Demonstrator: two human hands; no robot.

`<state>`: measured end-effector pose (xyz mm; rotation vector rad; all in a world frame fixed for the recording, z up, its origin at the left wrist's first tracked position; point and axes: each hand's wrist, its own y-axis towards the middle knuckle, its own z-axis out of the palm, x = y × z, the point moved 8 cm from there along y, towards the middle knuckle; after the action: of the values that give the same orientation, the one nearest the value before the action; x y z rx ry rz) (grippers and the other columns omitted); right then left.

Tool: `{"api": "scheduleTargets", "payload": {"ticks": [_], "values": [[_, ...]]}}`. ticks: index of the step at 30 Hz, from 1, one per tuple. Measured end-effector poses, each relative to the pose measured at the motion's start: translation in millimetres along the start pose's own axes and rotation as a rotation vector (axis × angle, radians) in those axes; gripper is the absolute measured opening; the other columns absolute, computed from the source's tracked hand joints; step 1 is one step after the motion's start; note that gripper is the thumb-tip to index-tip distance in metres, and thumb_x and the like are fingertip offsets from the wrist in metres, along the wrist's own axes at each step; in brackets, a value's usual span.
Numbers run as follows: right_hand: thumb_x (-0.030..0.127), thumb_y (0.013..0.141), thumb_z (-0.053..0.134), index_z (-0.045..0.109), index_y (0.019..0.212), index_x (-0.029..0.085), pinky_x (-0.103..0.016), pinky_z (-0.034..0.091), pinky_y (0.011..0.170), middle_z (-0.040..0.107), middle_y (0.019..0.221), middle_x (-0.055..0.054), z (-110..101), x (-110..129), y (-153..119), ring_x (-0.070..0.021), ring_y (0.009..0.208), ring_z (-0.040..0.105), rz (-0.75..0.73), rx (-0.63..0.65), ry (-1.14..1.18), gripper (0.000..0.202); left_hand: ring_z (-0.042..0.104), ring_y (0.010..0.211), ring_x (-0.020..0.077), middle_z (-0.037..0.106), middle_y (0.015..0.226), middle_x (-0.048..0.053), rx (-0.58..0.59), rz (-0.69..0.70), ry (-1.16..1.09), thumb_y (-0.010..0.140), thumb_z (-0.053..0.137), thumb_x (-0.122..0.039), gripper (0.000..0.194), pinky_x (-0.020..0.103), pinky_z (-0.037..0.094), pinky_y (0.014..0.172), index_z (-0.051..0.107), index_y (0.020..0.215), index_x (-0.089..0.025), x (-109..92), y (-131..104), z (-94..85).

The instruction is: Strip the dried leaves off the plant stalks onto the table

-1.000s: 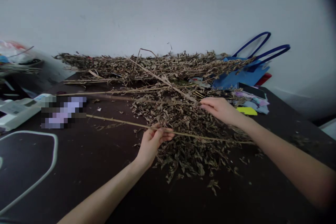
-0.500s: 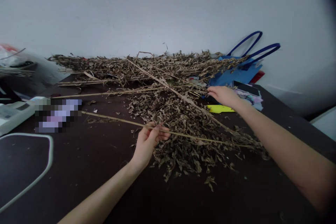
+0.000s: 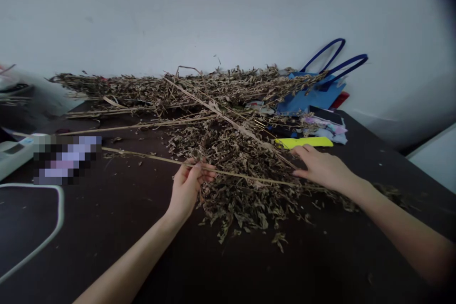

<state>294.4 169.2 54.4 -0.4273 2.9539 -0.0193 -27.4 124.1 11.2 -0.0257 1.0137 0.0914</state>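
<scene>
My left hand pinches a long thin dried stem between thumb and fingers. The stem runs from the left of the desk across a loose heap of dried leaves. To the right, my right hand is over the heap's edge, thumb and index finger apart. Its fingertips are close to the lower end of a thicker dried stalk, which slants down from the back; contact is hard to make out. Behind both hands lies a long bundle of dried leafy stalks along the wall.
A blue bag with dark handles leans at the back right. Near it are a yellow strip and a phone on cloth. On the left are a white device and a white cable on the dark desk.
My right hand has come down and toward me, from beside the blue bag to the leaf heap. My left hand keeps its pinch on the stem. The view has shifted slightly.
</scene>
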Motion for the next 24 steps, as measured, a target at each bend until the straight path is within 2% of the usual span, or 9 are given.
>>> {"api": "scheduleTargets", "payload": {"ticks": [1,3,5,7,11,15,18,24], "values": [[0.041,0.072,0.059,0.053,0.107,0.019,-0.028,0.036,0.048,0.058,0.104,-0.013,12.5,-8.1,-3.5,-0.0231,0.067,0.059,0.034,0.065,-0.045,0.042,0.064,0.066,0.0149,0.068,0.079,0.008,0.000,0.004,0.003,0.081,0.054,-0.019,0.013,0.028,0.048,0.063,0.054,0.092,-0.012,0.0,0.0,0.0],[0.033,0.069,0.062,0.058,0.095,0.020,-0.027,0.036,0.049,0.060,0.097,-0.010,35.0,-19.5,-6.9,-0.0246,0.071,0.060,0.032,0.193,-0.076,0.030,0.063,0.065,0.0148,0.068,0.077,0.007,-0.002,0.008,0.010,0.081,0.054,-0.019,0.012,0.028,0.047,0.062,0.054,0.091,-0.012,0.1,-0.3,0.1],[0.025,0.070,0.060,0.061,0.084,0.021,-0.026,0.035,0.051,0.062,0.087,-0.007,45.1,-28.9,-5.2,-0.0241,0.074,0.060,0.014,0.227,-0.069,0.014,0.063,0.063,0.0145,0.068,0.075,0.006,-0.002,0.010,0.023,0.081,0.053,-0.019,0.011,0.027,0.046,0.060,0.053,0.090,-0.013,0.4,-0.9,0.3],[0.022,0.075,0.055,0.062,0.083,0.022,-0.026,0.033,0.052,0.062,0.086,-0.007,45.0,-39.9,0.1,-0.0238,0.074,0.060,0.025,0.195,-0.070,0.010,0.062,0.060,0.0139,0.067,0.073,0.004,-0.006,0.020,0.040,0.080,0.052,-0.019,0.008,0.026,0.045,0.057,0.051,0.087,-0.014,0.1,-1.5,0.0],[0.021,0.082,0.047,0.062,0.083,0.019,-0.028,0.031,0.052,0.062,0.085,-0.011,35.7,-63.5,15.1,-0.0239,0.072,0.059,0.061,0.101,-0.074,0.015,0.060,0.058,0.0133,0.066,0.072,0.003,-0.006,0.042,0.047,0.080,0.050,-0.018,0.005,0.026,0.044,0.056,0.046,0.080,-0.016,-0.3,-2.2,-0.8],[0.019,0.082,0.045,0.062,0.086,0.017,-0.030,0.030,0.053,0.061,0.088,-0.016,28.1,-87.3,31.6,-0.0233,0.070,0.056,0.094,0.013,-0.074,0.017,0.060,0.059,0.0134,0.066,0.072,0.004,-0.030,0.047,0.059,0.079,0.051,-0.018,0.006,0.026,0.044,0.057,0.046,0.077,-0.016,-2.7,-1.6,-3.7],[0.018,0.081,0.047,0.062,0.085,0.017,-0.030,0.032,0.055,0.062,0.086,-0.016,27.0,-100.5,40.5,-0.0222,0.068,0.055,0.106,-0.029,-0.059,0.016,0.060,0.057,0.0128,0.066,0.071,0.003,-0.074,0.076,0.059,0.078,0.051,-0.018,0.005,0.026,0.044,0.057,0.047,0.077,-0.016,-11.9,0.6,-8.2],[0.015,0.076,0.051,0.062,0.078,0.017,-0.032,0.036,0.058,0.063,0.077,-0.013,26.3,-111.0,48.5,-0.0217,0.064,0.055,0.098,-0.058,0.011,0.011,0.058,0.055,0.0124,0.066,0.066,0.002,-0.168,0.170,0.049,0.075,0.052,-0.016,0.006,0.024,0.044,0.053,0.047,0.078,-0.018,-32.2,9.8,-23.5]]}}
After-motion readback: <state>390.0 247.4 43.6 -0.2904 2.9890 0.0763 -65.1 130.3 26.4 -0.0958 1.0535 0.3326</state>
